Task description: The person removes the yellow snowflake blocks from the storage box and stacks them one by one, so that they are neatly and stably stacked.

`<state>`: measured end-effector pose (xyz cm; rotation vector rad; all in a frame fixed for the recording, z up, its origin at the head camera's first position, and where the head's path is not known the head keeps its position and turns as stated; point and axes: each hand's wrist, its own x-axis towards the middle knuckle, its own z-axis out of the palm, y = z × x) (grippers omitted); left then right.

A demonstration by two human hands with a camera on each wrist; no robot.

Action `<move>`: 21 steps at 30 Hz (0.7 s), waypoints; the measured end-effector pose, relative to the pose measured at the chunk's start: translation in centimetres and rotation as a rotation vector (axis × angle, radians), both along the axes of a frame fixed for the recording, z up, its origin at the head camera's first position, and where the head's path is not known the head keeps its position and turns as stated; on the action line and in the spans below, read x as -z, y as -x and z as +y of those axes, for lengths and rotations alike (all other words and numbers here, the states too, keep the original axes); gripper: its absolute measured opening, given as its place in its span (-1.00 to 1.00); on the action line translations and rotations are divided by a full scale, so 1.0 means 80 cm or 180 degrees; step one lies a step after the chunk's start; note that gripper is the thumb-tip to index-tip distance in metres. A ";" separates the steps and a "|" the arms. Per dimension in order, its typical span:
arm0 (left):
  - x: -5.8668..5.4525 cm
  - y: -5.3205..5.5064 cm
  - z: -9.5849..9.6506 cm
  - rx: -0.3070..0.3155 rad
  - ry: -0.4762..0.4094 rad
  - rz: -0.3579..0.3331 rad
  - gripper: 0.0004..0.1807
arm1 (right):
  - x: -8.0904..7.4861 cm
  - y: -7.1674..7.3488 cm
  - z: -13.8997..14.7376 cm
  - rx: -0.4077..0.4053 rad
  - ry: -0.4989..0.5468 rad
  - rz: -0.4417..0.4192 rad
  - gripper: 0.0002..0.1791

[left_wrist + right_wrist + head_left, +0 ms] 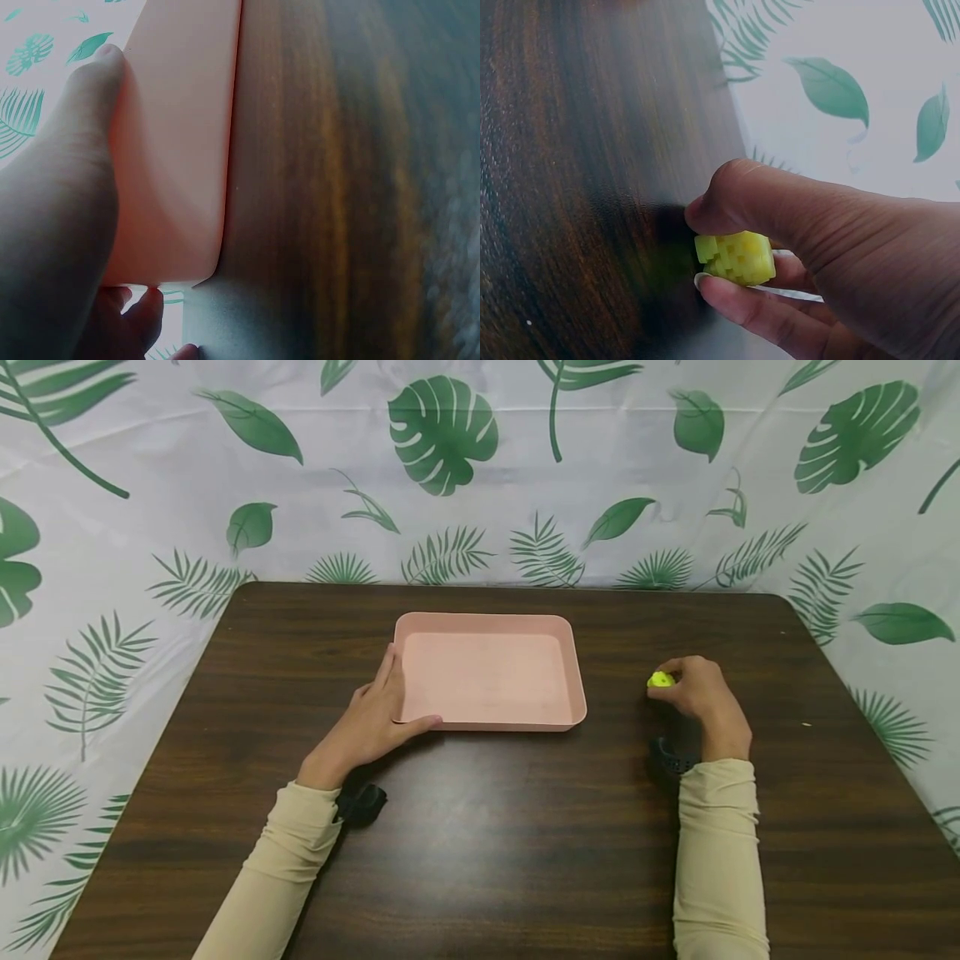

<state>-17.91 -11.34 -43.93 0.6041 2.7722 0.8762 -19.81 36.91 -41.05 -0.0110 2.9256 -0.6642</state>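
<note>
A shallow pink rectangular tray [487, 681] lies on the dark wooden table. My left hand [365, 724] rests at its near left corner, fingers extended along the left wall and thumb along the front rim. In the left wrist view, the thumb [101, 90] lies at the top edge of the tray's outer wall [176, 150]. To the right of the tray, my right hand [699, 693] pinches a small bright yellow blocky piece [739, 257] between thumb and fingers. Its surface is stepped, and it is held close over the tabletop. Part of it is hidden by the fingers.
The brown table [480, 860] ends at a back edge just behind the tray. A white cloth [517, 468] printed with green leaves hangs behind and around it. A tiny pale speck [806, 723] lies on the right of the table. Dark wrist cameras sit below both wrists.
</note>
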 end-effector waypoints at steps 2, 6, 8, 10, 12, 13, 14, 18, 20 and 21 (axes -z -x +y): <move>0.000 0.000 0.000 0.0005 -0.0006 0.0005 0.30 | 0.000 0.000 0.000 0.0016 0.0014 0.0003 -0.48; 0.001 0.001 -0.001 0.0018 -0.0002 0.0022 0.30 | 0.001 0.000 0.000 0.0046 0.0024 -0.0027 -0.48; 0.001 0.001 -0.001 0.0016 -0.0002 0.0026 0.30 | 0.002 0.000 0.000 0.0042 0.0016 -0.0021 -0.47; 0.001 0.000 -0.001 0.0007 -0.0001 0.0022 0.30 | 0.003 0.000 0.000 0.0026 0.0006 0.0006 -0.47; 0.002 0.000 0.000 0.0004 -0.0006 0.0015 0.30 | 0.003 0.001 0.000 0.0009 -0.0010 0.0047 -0.46; 0.002 -0.001 0.000 0.0005 -0.0009 0.0014 0.30 | 0.003 0.001 0.000 0.0006 -0.0012 0.0058 -0.45; 0.002 -0.001 0.000 0.0005 -0.0016 0.0010 0.30 | 0.003 0.001 0.001 0.0004 -0.0014 0.0066 -0.44; 0.002 -0.001 0.000 0.0003 -0.0021 0.0013 0.30 | 0.004 0.000 0.002 -0.0007 -0.0022 0.0091 -0.46; 0.002 0.000 0.000 0.0005 -0.0007 0.0023 0.30 | 0.003 0.000 0.002 -0.0015 -0.0022 0.0107 -0.48; 0.002 0.000 0.000 0.0007 0.0001 0.0032 0.30 | 0.003 -0.001 0.003 -0.0019 -0.0021 0.0112 -0.49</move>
